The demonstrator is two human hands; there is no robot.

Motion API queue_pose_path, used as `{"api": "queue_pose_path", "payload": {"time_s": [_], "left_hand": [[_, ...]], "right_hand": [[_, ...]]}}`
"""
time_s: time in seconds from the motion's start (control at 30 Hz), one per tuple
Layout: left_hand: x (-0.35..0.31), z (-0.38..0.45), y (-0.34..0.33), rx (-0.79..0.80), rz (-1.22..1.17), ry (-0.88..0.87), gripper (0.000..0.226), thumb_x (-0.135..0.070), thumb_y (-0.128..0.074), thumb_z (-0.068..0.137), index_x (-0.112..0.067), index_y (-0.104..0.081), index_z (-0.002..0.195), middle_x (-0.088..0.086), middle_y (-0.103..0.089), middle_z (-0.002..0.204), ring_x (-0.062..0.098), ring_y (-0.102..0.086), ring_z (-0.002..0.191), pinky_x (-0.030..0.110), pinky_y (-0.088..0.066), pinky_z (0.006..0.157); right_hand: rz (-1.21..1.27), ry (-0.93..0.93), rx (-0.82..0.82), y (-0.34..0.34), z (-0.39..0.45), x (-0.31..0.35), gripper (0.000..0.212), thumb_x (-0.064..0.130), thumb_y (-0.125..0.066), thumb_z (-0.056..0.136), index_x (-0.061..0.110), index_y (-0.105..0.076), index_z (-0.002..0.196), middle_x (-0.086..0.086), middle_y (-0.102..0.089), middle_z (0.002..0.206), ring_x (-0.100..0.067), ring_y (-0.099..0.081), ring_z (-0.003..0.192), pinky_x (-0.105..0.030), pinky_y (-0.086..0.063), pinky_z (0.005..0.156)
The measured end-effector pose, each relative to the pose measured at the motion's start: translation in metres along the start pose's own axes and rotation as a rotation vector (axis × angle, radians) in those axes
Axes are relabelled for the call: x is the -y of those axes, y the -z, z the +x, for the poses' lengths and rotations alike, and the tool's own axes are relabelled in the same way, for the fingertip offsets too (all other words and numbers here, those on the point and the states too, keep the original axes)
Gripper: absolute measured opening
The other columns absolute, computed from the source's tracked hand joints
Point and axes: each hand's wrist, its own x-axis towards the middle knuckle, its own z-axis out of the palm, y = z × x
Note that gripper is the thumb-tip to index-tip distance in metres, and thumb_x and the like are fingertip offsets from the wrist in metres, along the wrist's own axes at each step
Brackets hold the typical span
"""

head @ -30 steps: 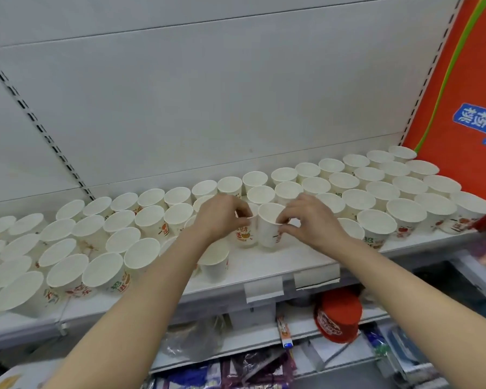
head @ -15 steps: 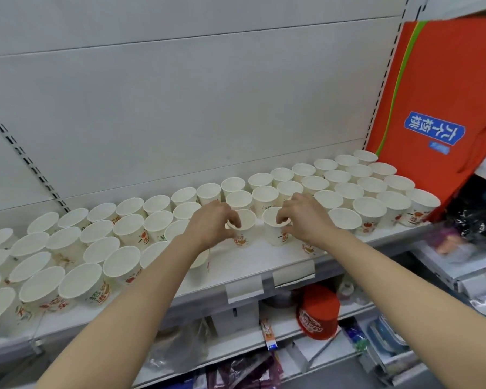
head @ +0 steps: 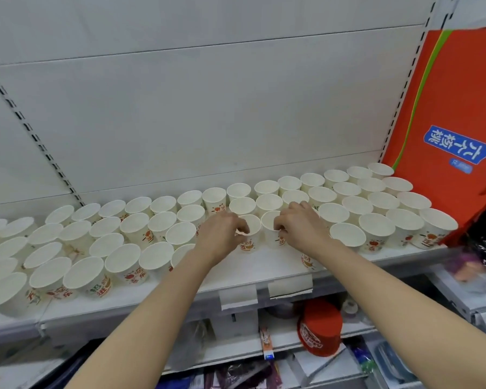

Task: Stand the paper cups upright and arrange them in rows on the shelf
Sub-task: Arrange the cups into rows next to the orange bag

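Note:
Several white paper cups with red and green prints stand upright in rows along the white shelf [head: 264, 273]. At the middle, my left hand [head: 222, 234] pinches the rim of one upright cup [head: 250, 237]. Right beside it, my right hand [head: 298, 226] grips the rim of a second upright cup [head: 271, 231]. The two cups stand almost touching, in the third row from the back. In front of them the shelf surface is bare. My right wrist partly hides another cup [head: 307, 259] at the shelf's front.
An orange carton [head: 446, 108] with a blue label leans at the shelf's right end. Price-tag holders [head: 264, 293] hang on the shelf's front lip. Below, a lower shelf holds a red cup [head: 320, 327] and packaged goods. The white back panel rises behind the cups.
Both hands have kept hold of their two cups at mid-shelf and set them slightly apart, side by side. The camera view has shifted, showing more of the orange carton.

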Motion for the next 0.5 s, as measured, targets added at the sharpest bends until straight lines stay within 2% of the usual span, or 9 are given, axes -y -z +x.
{"api": "queue_pose_path", "payload": {"time_s": [0.07, 0.13, 0.23, 0.3, 0.4, 0.5], "left_hand": [[0.003, -0.010, 0.005, -0.037, -0.036, 0.039, 0.019, -0.037, -0.070, 0.085, -0.032, -0.070, 0.103, -0.011, -0.067, 0.103, 0.012, -0.056, 0.098, 0.031, -0.047, 0.075], [0.013, -0.029, 0.015, -0.101, -0.058, 0.109, 0.019, -0.036, -0.070, 0.085, -0.034, -0.070, 0.104, -0.014, -0.065, 0.100, 0.009, -0.055, 0.093, 0.029, -0.045, 0.071], [0.041, -0.070, 0.032, -0.228, -0.063, 0.274, 0.009, -0.033, -0.071, 0.085, -0.034, -0.073, 0.093, -0.015, -0.066, 0.090, 0.009, -0.055, 0.086, 0.029, -0.041, 0.064], [0.062, -0.100, 0.040, -0.298, -0.051, 0.396, 0.006, -0.030, -0.072, 0.084, -0.034, -0.073, 0.088, -0.015, -0.067, 0.087, 0.009, -0.057, 0.082, 0.031, -0.045, 0.064], [0.089, -0.133, 0.049, -0.240, -0.005, 0.473, 0.013, -0.030, -0.071, 0.084, -0.034, -0.072, 0.096, -0.013, -0.067, 0.096, 0.011, -0.056, 0.087, 0.033, -0.048, 0.069], [0.103, -0.146, 0.055, -0.102, 0.020, 0.428, 0.020, -0.033, -0.070, 0.082, -0.033, -0.071, 0.102, -0.011, -0.064, 0.106, 0.014, -0.053, 0.096, 0.036, -0.049, 0.076]], "right_hand": [[0.025, -0.003, -0.039, -0.003, 0.000, -0.002, 0.017, 0.020, -0.060, 0.083, 0.024, -0.068, 0.097, 0.005, -0.065, 0.097, -0.021, -0.049, 0.097, -0.032, -0.030, 0.081], [0.061, 0.011, -0.157, -0.007, -0.002, -0.001, 0.015, 0.024, -0.071, 0.077, 0.023, -0.070, 0.092, 0.005, -0.067, 0.090, -0.022, -0.053, 0.088, -0.032, -0.032, 0.076], [0.217, 0.075, -0.339, -0.013, -0.006, 0.017, 0.015, 0.019, -0.080, 0.069, 0.021, -0.069, 0.078, 0.005, -0.066, 0.076, -0.023, -0.056, 0.075, -0.030, -0.028, 0.071], [0.276, 0.161, -0.363, -0.016, -0.006, 0.042, 0.010, 0.018, -0.078, 0.071, 0.020, -0.069, 0.075, 0.006, -0.066, 0.073, -0.024, -0.056, 0.073, -0.030, -0.027, 0.069], [0.330, 0.264, -0.315, -0.020, -0.006, 0.087, 0.007, 0.018, -0.078, 0.073, 0.019, -0.071, 0.074, 0.005, -0.067, 0.072, -0.024, -0.056, 0.071, -0.033, -0.038, 0.067], [0.358, 0.302, -0.270, -0.028, -0.005, 0.123, 0.014, 0.017, -0.079, 0.070, 0.019, -0.072, 0.081, 0.003, -0.068, 0.079, -0.025, -0.057, 0.075, -0.035, -0.043, 0.065]]}}
